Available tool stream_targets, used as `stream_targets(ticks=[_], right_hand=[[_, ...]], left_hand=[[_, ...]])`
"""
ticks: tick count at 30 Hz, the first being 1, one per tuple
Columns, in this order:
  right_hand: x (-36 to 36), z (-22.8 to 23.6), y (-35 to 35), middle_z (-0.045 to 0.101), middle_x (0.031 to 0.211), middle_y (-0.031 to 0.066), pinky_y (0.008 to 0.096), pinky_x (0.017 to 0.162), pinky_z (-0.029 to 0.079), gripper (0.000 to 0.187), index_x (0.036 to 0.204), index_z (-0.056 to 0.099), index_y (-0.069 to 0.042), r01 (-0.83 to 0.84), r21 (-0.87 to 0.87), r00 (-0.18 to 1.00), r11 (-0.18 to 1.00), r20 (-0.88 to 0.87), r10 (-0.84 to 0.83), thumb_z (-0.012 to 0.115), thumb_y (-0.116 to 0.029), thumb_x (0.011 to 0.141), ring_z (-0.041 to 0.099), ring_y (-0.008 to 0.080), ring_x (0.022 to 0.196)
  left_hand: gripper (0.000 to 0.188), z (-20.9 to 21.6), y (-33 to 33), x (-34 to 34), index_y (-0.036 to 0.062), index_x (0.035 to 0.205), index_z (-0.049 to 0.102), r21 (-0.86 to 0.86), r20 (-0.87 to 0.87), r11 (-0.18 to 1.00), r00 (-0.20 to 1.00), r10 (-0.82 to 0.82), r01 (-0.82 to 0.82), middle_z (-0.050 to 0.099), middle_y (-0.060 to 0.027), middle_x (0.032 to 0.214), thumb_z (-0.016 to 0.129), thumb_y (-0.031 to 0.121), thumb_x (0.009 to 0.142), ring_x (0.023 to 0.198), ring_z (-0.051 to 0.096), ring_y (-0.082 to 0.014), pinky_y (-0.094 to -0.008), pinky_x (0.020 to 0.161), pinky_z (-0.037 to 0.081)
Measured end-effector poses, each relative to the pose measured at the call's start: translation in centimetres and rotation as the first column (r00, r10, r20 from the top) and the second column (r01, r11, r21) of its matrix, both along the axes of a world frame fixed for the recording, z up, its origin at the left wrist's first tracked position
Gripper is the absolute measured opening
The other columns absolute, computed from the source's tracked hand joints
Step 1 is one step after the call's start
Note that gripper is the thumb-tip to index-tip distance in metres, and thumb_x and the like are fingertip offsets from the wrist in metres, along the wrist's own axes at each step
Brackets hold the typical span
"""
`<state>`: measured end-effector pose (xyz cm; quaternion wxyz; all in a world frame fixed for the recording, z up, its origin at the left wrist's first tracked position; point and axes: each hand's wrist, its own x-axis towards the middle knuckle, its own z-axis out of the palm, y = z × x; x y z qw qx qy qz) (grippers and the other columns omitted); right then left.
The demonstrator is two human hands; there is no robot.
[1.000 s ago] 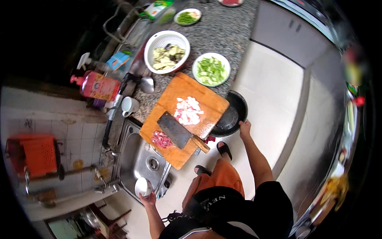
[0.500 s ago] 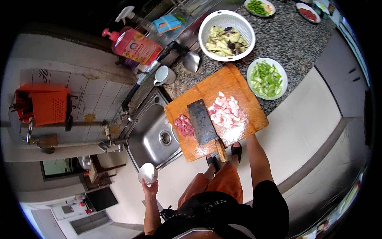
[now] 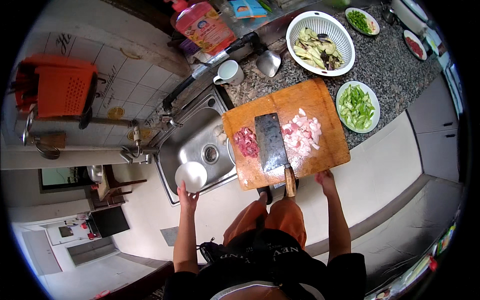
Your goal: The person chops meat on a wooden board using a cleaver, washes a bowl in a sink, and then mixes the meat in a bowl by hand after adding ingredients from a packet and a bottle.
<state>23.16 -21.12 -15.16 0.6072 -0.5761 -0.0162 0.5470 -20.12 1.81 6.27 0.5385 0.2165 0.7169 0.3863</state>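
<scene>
My left hand grips the rim of a small white bowl over the near left edge of the steel sink. My right hand is just off the near right edge of the wooden cutting board, fingers loosely bent and holding nothing I can see. Across the board lies a cleaver, its wooden handle jutting past the near edge. Left of the blade sits a small pile of dark red chopped meat; right of it, pale pink fatty pieces of meat.
Behind the board stands a white colander of cut eggplant. A plate of sliced green peppers is at its right. A mug, a spatula and a pink pump bottle line the back. Smaller plates sit far right.
The bowl has moved up with my left hand, over the sink's edge. My right hand, hidden by the board before, now shows beside its near right corner. The view has shifted slightly.
</scene>
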Motion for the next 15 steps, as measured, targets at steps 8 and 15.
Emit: stream_targets(ticks=[8,15], right_hand=[[-7.0,15.1,1.9,0.053,0.080,0.0056,0.0250,0.067,0.045,0.027,0.097,0.046,-0.003,-0.341,-0.080,0.896,0.937,0.273,0.350,0.044,-0.028,0.088,0.051,0.0118,0.072],[-11.9,17.6,6.7,0.051,0.071,0.0046,0.0254,0.056,0.044,0.038,0.103,0.040,-0.002,-0.105,-0.323,0.545,0.940,0.772,0.326,0.060,-0.020,0.076,0.051,0.0128,0.060]], left_hand=[[0.062,-1.0,4.1,4.4,0.0232,0.123,0.024,0.094,0.145,0.983,0.975,-0.171,0.158,0.034,-0.0036,0.123,0.058,0.044,0.075,0.110,0.037,-0.0244,-0.0417,0.083,0.034],[0.063,-3.1,8.5,7.4,0.0217,0.124,0.025,0.139,0.344,0.921,0.854,-0.390,0.364,0.033,-0.0043,0.124,0.055,0.048,0.076,0.111,0.036,-0.0238,-0.0411,0.087,0.034]])
